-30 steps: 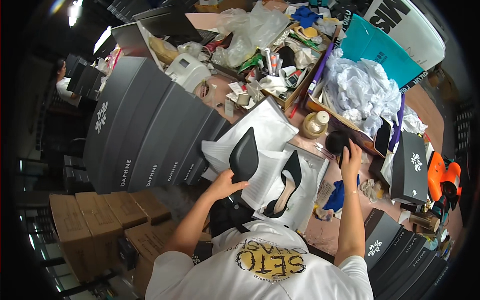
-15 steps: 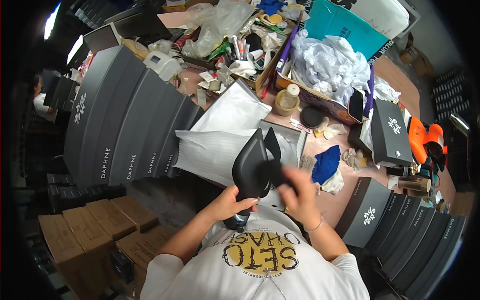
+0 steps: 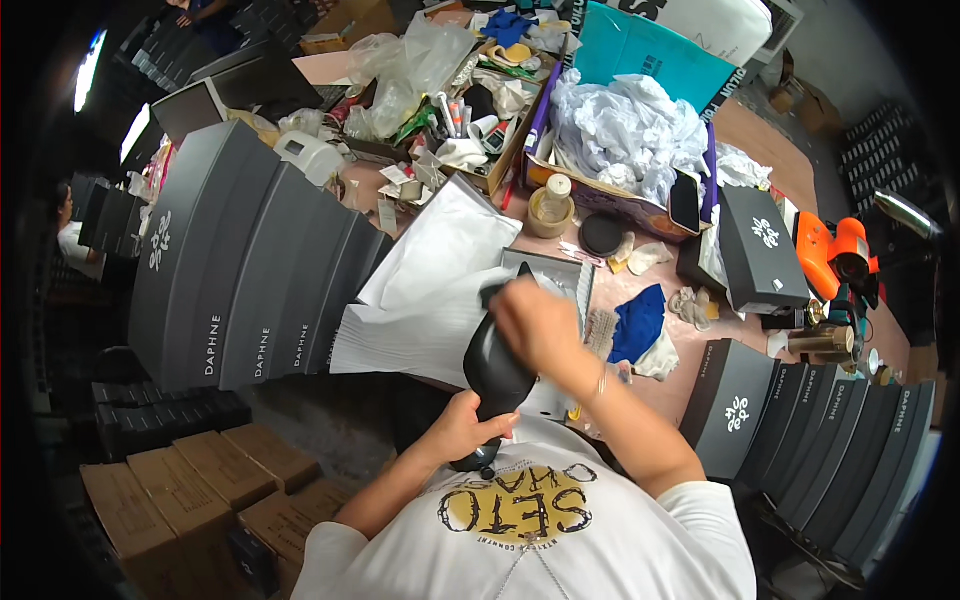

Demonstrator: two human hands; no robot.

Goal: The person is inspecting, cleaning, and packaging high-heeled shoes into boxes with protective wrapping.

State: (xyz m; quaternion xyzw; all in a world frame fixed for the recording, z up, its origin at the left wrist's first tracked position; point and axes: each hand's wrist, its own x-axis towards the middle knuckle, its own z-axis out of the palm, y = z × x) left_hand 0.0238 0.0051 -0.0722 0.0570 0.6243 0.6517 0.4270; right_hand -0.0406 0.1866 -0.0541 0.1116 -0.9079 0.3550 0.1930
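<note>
one shoe — pinched by left hand | right hand at far end, grip unclear | advisable: steady hold, light pressure

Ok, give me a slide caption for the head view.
Left hand grips a black shoe; right hand over its far end.

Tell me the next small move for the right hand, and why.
Probably draw the right hand along the black shoe toward the left hand: it sits over the shoe's far part, while the left hand grips the near end.
</note>
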